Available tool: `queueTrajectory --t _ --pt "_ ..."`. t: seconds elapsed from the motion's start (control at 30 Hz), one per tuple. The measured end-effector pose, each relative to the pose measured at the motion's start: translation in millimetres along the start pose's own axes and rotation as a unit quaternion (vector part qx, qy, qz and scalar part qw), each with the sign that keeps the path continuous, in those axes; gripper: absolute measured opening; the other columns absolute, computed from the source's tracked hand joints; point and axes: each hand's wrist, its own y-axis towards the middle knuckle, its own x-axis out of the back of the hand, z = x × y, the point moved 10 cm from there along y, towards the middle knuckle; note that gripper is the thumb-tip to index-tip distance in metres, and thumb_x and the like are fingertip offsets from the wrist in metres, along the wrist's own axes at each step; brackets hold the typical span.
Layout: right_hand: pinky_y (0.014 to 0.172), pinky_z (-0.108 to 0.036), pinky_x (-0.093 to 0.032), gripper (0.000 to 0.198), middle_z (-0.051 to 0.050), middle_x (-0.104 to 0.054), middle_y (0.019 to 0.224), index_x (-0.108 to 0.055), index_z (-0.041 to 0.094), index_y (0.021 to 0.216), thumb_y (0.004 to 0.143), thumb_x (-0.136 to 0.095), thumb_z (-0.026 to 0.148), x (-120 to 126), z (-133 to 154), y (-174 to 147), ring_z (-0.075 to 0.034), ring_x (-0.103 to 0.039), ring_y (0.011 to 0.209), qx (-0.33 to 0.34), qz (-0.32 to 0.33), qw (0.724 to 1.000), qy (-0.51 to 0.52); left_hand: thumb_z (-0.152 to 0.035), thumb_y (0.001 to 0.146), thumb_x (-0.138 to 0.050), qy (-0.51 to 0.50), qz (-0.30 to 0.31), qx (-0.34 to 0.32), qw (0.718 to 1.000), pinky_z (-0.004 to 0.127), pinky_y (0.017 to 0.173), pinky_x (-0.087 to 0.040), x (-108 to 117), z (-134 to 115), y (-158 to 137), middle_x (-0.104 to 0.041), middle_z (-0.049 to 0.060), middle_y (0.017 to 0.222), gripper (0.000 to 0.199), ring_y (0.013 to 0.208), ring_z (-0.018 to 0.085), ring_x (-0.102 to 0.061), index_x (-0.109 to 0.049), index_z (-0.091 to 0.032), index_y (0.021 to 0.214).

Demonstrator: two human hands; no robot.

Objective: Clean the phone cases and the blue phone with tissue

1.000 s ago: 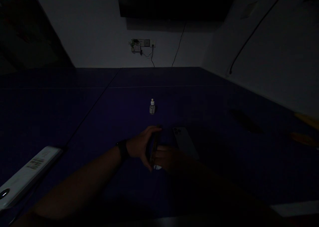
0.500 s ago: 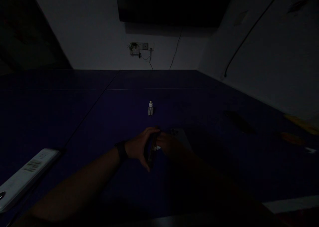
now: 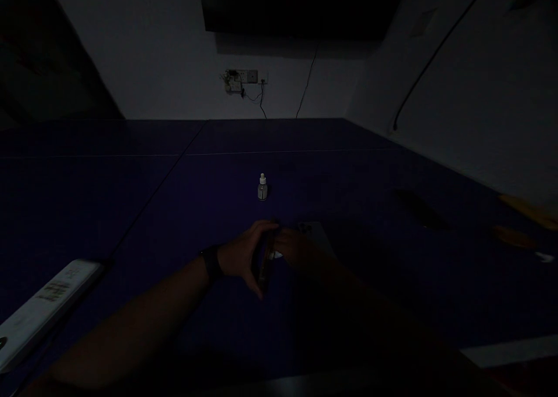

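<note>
My left hand (image 3: 244, 258), a dark watch (image 3: 212, 263) on its wrist, grips a dark, flat, phone-like object (image 3: 265, 266) by its ends, thumb at the near end and fingers at the far end. Against the right-facing side of that object rest the bent fingers of my right hand (image 3: 293, 247). A small white piece (image 3: 278, 254), perhaps cloth, shows beneath those fingers; the dim light hides its kind. Partly behind my right hand lies a phone (image 3: 320, 234), its camera lenses up. A clear dropper bottle (image 3: 262, 189) with a white top stands upright beyond my hands.
On the blue-purple table (image 3: 209, 182) a white power strip (image 3: 47, 310) lies at the left. To the right are a dark flat object (image 3: 418, 208), an orange-brown item (image 3: 514, 237) and a yellow item (image 3: 527, 211). Wall sockets (image 3: 239, 78) with cables sit below a dark screen (image 3: 296, 7).
The view has shifted slightly. Both hands keep nearly the same position around the dark object, with the right fingers still against its side.
</note>
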Motion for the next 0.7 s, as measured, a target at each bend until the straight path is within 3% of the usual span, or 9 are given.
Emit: queueTrajectory --t 0.1,0.3,0.53,0.7 --pt "0.097 -0.039 -0.051 0.034 -0.009 -0.072 0.108 -0.070 0.017 0.111 0.095 -0.044 0.002 0.3 -15.3 -1.6 -0.022 -0.064 0.106 -0.026 -0.017 0.999 0.011 -0.069 0.030 -0.093 -0.001 -0.003 0.003 1.000 0.064 0.115 -0.032 0.8 1.0 0.1 -0.033 0.020 0.151 0.151 0.138 0.046 -0.038 -0.016 -0.029 0.154" --pt "0.092 -0.039 -0.054 0.036 -0.012 -0.071 0.114 -0.069 0.017 0.118 0.094 -0.046 0.002 3.5 -37.6 -9.9 -0.023 -0.064 0.101 -0.077 0.002 0.995 -0.063 -0.070 0.030 -0.093 0.003 0.004 0.001 1.000 0.063 0.115 -0.032 -0.2 0.7 -0.4 -0.032 0.021 0.151 0.151 0.139 0.045 -0.038 -0.016 -0.028 0.154" --pt "0.091 -0.038 -0.054 0.034 -0.010 -0.072 0.108 -0.070 0.017 0.112 0.096 -0.044 0.003 -4.7 -34.0 -1.6 -0.021 -0.065 0.097 -0.072 0.026 0.997 -0.027 -0.068 0.032 -0.094 -0.003 -0.001 -0.001 1.000 0.061 0.116 -0.031 0.4 -2.6 0.6 -0.033 0.019 0.150 0.148 0.138 0.044 -0.038 -0.018 -0.029 0.153" --pt "0.100 -0.039 -0.051 0.034 -0.008 -0.073 0.110 -0.071 0.019 0.110 0.093 -0.046 0.003 -7.4 -20.4 -0.2 -0.022 -0.064 0.109 -0.017 0.029 0.999 0.023 -0.069 0.031 -0.093 0.004 0.004 0.003 1.000 0.062 0.114 -0.032 -0.9 -0.7 0.8 -0.032 0.020 0.150 0.150 0.138 0.045 -0.038 -0.016 -0.029 0.153"
